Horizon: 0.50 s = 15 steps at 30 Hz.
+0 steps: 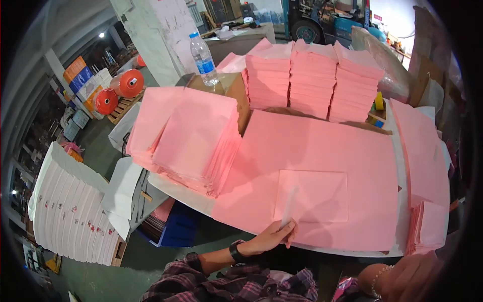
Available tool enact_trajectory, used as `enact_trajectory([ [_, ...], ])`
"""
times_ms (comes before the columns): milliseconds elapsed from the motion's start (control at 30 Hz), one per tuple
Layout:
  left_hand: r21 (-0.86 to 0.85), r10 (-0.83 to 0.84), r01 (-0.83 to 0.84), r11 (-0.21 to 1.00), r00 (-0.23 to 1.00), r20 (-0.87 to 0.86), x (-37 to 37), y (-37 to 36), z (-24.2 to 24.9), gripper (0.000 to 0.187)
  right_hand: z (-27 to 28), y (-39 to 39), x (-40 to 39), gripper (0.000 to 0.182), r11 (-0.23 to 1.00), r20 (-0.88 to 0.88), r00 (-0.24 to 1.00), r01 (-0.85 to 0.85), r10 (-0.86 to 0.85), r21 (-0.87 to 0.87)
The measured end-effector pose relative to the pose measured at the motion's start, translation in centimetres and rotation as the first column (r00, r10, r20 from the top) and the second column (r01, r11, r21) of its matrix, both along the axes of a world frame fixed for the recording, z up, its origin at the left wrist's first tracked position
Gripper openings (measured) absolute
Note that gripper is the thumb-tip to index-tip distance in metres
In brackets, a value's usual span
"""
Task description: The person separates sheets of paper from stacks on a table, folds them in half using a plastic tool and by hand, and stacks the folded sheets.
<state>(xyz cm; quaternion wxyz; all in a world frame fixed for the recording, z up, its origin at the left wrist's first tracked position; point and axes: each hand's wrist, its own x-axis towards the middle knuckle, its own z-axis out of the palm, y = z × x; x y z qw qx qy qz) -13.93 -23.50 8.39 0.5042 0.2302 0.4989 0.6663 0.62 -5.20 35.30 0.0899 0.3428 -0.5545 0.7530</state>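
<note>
My left hand (274, 237), with a dark band on its wrist, is closed on a thin translucent strip (289, 204) that points up over the pink sheets. Just beyond it lies a folded pink piece (313, 195), flat on a large pink sheet (362, 166). At the lower right edge is my right hand (410, 277), with a bead bracelet at the wrist; its fingers are blurred and partly out of view. A small pink stack (426, 226) stands just above that hand.
Pink stacks (196, 136) fill the table's left side, and tall ones (312, 75) line the back. A water bottle (203, 60) stands on a cardboard box (229, 85). White stacked sheets (70, 211) and a blue crate (173, 226) are at the left.
</note>
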Motion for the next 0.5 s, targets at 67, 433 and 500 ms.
enact_trajectory([
  [67, 0.006, -0.029, 0.029, 1.0, 0.999, 0.014, 0.0, 0.1, 0.0, 0.028, 0.3, 0.5, 0.1, 0.014, 0.999, -0.068, 0.997, -0.034, 0.035, 0.025],
  [433, -0.045, -0.04, 0.038, 0.998, 0.998, -0.042, 0.1, 0.3, -1.2, 0.032, -2.5, 1.8, 4.1, 0.021, 0.986, -0.515, 0.847, 0.163, -0.129, 0.021],
  [500, -0.03, -0.04, 0.039, 0.999, 0.998, -0.044, 0.2, 0.5, -1.9, 0.033, -3.7, 1.6, 3.9, 0.018, 0.97, -0.549, 0.825, 0.224, -0.133, 0.1],
])
